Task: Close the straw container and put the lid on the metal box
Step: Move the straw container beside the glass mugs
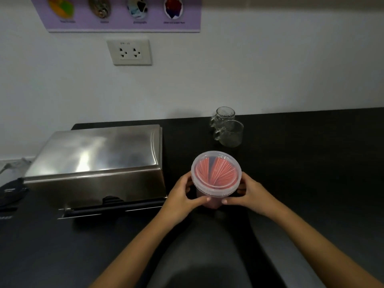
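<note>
A round clear plastic straw container (216, 173) stands on the black counter, its translucent lid sitting on top and red straws showing through. My left hand (182, 196) grips its left side and my right hand (249, 194) grips its right side, thumbs meeting at the front below the rim. To the left sits the shiny metal box (97, 161), its domed lid resting on it and a black handle along its front edge.
Two empty glass mugs (228, 129) stand behind the container near the wall. A dark bag or cloth (10, 194) lies at the far left. A wall socket (129, 51) and a purple poster (124, 13) hang above. The black counter (311, 152) extends to the right.
</note>
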Motion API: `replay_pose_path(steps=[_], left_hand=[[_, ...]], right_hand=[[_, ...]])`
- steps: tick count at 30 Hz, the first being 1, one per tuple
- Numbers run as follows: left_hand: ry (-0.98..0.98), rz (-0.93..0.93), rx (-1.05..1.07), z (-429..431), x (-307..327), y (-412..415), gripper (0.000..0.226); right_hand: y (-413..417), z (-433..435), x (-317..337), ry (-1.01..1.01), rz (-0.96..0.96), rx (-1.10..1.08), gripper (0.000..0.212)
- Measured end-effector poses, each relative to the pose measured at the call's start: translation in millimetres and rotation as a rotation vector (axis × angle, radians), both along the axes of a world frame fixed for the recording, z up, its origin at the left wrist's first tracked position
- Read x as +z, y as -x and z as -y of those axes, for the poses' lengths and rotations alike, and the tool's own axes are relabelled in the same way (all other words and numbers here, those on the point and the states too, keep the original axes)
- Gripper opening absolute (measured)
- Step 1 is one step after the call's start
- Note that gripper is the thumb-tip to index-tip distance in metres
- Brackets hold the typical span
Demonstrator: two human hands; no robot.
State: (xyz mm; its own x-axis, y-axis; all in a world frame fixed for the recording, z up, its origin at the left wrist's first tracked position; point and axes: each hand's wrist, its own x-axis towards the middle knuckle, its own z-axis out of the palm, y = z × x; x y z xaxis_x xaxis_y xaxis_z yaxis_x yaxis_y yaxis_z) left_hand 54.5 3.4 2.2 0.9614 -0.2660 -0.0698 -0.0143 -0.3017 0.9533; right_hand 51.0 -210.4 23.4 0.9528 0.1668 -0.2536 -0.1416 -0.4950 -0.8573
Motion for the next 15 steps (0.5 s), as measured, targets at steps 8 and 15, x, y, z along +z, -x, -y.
replay_pose_path(steps=[8,15], left_hand=[[0.068,0.009,0.107,7.4,-2.5,-10.1,0.074],[0.120,-0.005,0.267,27.1,0.2,-34.7,0.065]], right_hand=[[-21.6,0.7,-4.5,-0.027,0.018,0.014,0.082],[-63.3,5.5,-6.2,-0.014,0.032,0.084,0.076]])
